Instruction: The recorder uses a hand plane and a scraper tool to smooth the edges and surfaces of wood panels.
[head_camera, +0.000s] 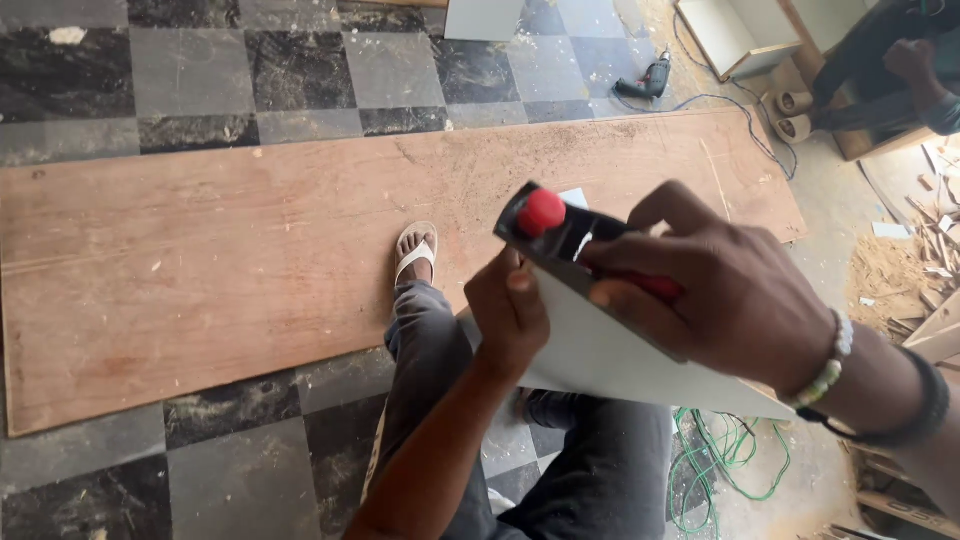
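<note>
The right hand (735, 295) is clenched around the red rear handle of a black hand plane (580, 245), which sits on the upper edge of a pale grey panel (620, 360) held tilted over the person's lap. The left hand (510, 310) grips that same edge just below the plane's red front knob (541, 212), fingers curled over the panel. The panel's long lower edge runs free toward the right, above loose green cable (730, 455). Beyond the hands, a long plywood sheet (200, 270) lies flat on the checkered floor (200, 70), the person's sandalled foot (415, 250) resting on it. Open floor lies past the sheet's far edge, where a power drill (645, 80) rests. Wood scraps (900, 270) pile at the right.
</note>
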